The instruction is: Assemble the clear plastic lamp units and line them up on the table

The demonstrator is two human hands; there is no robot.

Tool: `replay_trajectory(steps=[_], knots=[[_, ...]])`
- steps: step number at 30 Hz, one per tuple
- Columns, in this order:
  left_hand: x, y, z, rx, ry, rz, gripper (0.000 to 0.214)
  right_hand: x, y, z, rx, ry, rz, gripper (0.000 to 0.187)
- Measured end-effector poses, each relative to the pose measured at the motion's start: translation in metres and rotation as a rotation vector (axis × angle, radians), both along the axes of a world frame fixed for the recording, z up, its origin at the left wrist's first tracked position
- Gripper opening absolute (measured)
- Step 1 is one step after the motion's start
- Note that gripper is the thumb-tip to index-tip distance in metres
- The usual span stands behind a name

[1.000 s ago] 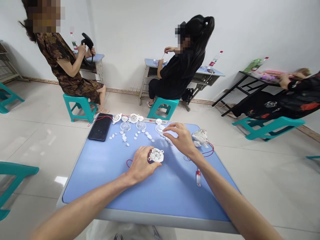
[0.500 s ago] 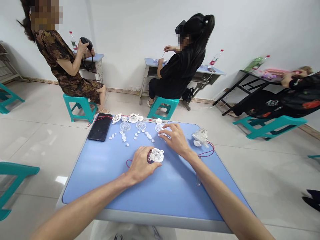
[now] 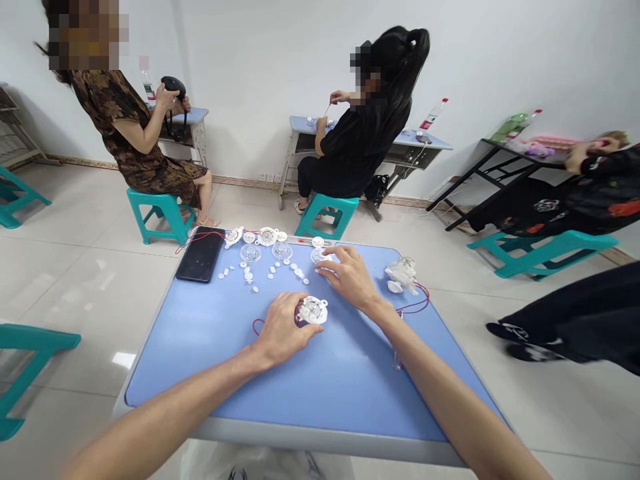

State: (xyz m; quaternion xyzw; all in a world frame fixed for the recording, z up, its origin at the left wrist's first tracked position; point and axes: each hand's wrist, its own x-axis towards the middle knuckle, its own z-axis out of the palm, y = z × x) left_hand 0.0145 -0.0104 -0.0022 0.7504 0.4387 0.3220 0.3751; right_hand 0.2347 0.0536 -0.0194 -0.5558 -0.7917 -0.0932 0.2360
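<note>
- Head view: compared with a second earlier, the right hand (image 3: 350, 280) had shifted slightly left over the desk (image 3: 225, 373), fingers bent beside a clear disc (image 3: 316, 255) near the far edge; whether they pinched anything, I could not tell.
- As before, the left hand (image 3: 284, 328) gripped a white round housing (image 3: 315, 311) around mid-desk, between thumb and fingers.
- Dark-trousered legs (image 3: 575, 317) had come in beyond the right edge.
- The right forearm (image 3: 425, 367) now partly hid a clear-handled tool (image 3: 397, 363) near the right edge.
- A phone (image 3: 201, 257) lay at the far left corner, a clear-and-white assembly (image 3: 401, 270) near the far right one.
- Counted: three clear discs, including that one; two more white housings (image 3: 269, 236) along the far edge; small white pieces (image 3: 299, 273), too tiny to count surely.
- Beyond sat three people (image 3: 357, 147); five turquoise stools (image 3: 327, 213) showed.
</note>
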Motion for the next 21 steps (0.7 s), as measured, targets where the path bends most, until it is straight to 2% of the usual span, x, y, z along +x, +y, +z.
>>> replay_trajectory(steps=[21], knots=[[-0.0003, 0.0, -0.0009, 0.0, 0.007, 0.001, 0.047, 0.0007, -0.0003, 0.0015, -0.017, -0.03, -0.009, 0.019]])
